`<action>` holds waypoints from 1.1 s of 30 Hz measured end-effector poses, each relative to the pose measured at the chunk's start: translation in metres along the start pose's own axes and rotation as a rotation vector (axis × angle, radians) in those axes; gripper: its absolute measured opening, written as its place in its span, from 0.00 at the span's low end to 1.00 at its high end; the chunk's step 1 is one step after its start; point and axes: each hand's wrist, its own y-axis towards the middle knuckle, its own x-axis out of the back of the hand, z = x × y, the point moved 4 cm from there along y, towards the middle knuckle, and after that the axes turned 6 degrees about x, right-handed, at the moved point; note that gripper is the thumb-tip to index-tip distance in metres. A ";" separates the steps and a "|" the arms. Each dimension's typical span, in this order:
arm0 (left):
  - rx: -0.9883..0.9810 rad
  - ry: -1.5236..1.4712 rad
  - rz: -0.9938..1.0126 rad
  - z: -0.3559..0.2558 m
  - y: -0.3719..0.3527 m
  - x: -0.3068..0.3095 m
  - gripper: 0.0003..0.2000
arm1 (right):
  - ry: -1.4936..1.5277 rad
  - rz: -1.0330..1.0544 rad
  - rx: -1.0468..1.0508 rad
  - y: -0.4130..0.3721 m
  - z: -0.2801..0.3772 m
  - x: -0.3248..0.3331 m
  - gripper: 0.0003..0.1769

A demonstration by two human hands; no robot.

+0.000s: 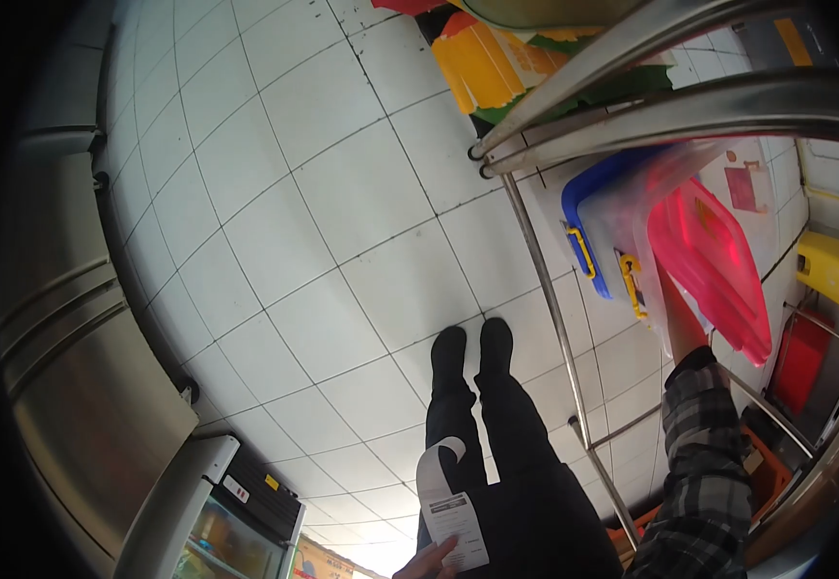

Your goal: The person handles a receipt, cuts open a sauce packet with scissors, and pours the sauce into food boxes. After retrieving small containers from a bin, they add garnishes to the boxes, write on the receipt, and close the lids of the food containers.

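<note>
My left hand (pixel 429 560) is at the bottom of the view, its fingers closed on a long paper receipt (pixel 460 531) with printed text. The receipt's far end curls upward in front of my dark trousers. My right arm, in a checked sleeve (pixel 704 449), reaches to the right side. Its hand is hidden behind a pink plastic lid (pixel 714 261), so its fingers do not show. The lid is tilted over a clear plastic storage box (pixel 653 207) with yellow latches (pixel 632 285). Beside the box is a blue rim (pixel 588 188) with another yellow latch.
A metal tube rack (pixel 545 261) surrounds the box. Torn yellow and green wrapping (pixel 487 68) lies at the top. A yellow device (pixel 827 270) sits at the far right. Steel cabinets (pixel 82 338) and a glass-door fridge (pixel 226 531) stand left, on a white tiled floor (pixel 313 241).
</note>
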 end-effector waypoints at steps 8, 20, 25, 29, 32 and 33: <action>-0.128 -0.038 -0.036 -0.013 -0.017 0.012 0.17 | 0.113 -0.011 -0.084 -0.021 0.028 0.007 0.28; -0.590 -0.034 -0.109 -0.033 -0.089 0.054 0.18 | 0.320 -0.096 -0.166 -0.077 0.116 0.006 0.27; -0.700 -0.107 -0.064 -0.022 -0.101 0.065 0.19 | 0.583 -0.306 -0.218 -0.144 0.137 -0.012 0.27; -0.729 -0.035 -0.050 -0.037 -0.131 0.083 0.18 | 1.044 -0.375 -0.002 -0.238 0.204 -0.067 0.21; -0.865 -0.199 -0.057 -0.050 -0.139 0.105 0.17 | 1.181 -0.198 -0.283 -0.323 0.272 -0.120 0.19; -0.907 -0.188 -0.052 -0.058 -0.150 0.114 0.17 | 1.164 -0.351 -0.662 -0.345 0.332 -0.128 0.20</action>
